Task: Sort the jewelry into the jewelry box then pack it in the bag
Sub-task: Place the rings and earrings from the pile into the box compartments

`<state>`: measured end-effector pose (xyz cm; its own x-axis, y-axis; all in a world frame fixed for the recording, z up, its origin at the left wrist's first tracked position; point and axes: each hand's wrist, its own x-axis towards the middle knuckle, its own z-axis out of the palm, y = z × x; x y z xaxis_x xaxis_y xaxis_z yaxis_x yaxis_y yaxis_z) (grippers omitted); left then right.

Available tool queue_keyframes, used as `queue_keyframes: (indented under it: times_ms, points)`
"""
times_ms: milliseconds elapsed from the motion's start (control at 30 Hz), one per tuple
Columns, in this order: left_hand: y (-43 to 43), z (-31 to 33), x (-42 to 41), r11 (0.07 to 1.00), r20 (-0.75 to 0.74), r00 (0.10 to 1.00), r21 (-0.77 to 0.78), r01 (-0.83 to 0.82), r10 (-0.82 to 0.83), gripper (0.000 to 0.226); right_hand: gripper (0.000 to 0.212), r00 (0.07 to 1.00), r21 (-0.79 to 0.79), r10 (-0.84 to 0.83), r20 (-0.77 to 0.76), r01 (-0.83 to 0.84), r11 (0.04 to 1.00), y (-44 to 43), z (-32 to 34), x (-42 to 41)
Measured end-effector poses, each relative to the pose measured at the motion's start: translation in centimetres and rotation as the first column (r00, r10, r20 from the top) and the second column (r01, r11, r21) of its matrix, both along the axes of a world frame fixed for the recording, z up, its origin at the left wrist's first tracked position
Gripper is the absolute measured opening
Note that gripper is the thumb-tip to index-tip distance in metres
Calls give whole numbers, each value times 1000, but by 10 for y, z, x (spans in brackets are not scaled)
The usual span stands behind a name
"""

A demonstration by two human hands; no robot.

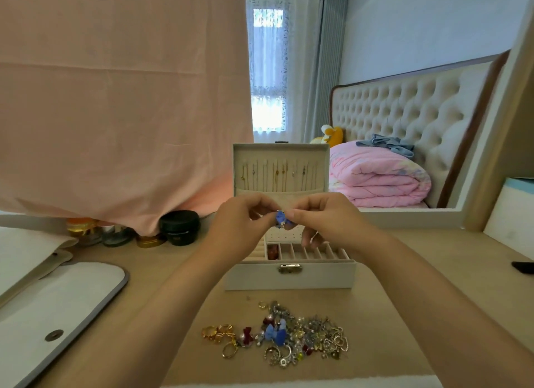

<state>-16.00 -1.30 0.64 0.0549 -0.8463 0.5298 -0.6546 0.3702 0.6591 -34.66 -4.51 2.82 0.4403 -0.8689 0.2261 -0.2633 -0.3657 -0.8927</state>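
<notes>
A white jewelry box (289,278) stands open on the table, its lid upright with several thin necklaces hanging inside. Above its compartments, my left hand (242,223) and my right hand (323,217) together pinch a small blue bow earring (281,217). A red piece lies in one compartment (272,251). A pile of loose jewelry (283,334) with rings, bows and hearts lies on the table in front of the box. A white bag (52,306) with an open flap lies at the left.
Dark and amber jars (179,227) stand at the back left under a hanging pink cloth (121,98). A black object (523,267) lies at the right table edge. Behind the table stands a bed with a folded pink blanket (375,176).
</notes>
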Motion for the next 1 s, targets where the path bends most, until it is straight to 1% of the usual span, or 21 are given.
queue_keyframes:
  times_ms: [33, 133, 233, 400, 467, 567, 633, 667, 767, 867, 933, 1000]
  points:
    - [-1, -2, -2, 1000, -52, 999, 13, 14, -13, 5, 5, 1000, 11, 6, -5, -6, 1000, -2, 0, -2]
    - [-2, -11, -6, 996, -180, 983, 69, 54, -41, 7, 15, 1000, 19, -2, -28, 3, 1000, -5, -5, -2]
    - [-2, -19, -7, 989, -324, 945, 114, 93, -52, 7, 10, 997, -51, -26, -72, 22, 998, -6, -9, 0]
    - [-1, -27, -9, 983, -435, 899, 143, 118, -45, 7, 8, 993, -175, -95, -75, 81, 981, -8, -18, 6]
    - [0, -28, -8, 981, -448, 892, 147, 129, -50, 8, 9, 989, -203, -96, -115, 71, 977, -9, -20, 7]
    - [0, -28, -6, 982, -424, 905, 148, 116, -43, 4, 12, 984, -212, -75, -162, 39, 977, -11, -21, 5]
    - [-1, -28, -5, 983, -383, 923, 150, 108, -43, 10, 12, 980, -226, -89, -178, 47, 973, -14, -23, 4]
    - [-1, -28, -4, 982, -350, 935, 152, 111, -52, 11, 11, 977, -230, -94, -190, 48, 972, -15, -24, 4]
    - [1, -31, -2, 975, -231, 967, 166, 146, -106, 3, 11, 967, -225, -71, -246, 14, 974, -20, -26, -1]
    - [0, -37, -2, 969, -139, 984, 205, 139, -112, 7, 10, 934, -214, -38, -355, -42, 976, -23, -28, -4]
    - [-1, -38, -2, 971, -28, 993, 210, 114, -111, 7, 10, 903, -232, -45, -426, -61, 971, -26, -30, -4]
    - [-2, -38, 1, 970, 68, 990, 216, 108, -125, 12, 9, 870, -262, -63, -489, -77, 962, -27, -32, -5]
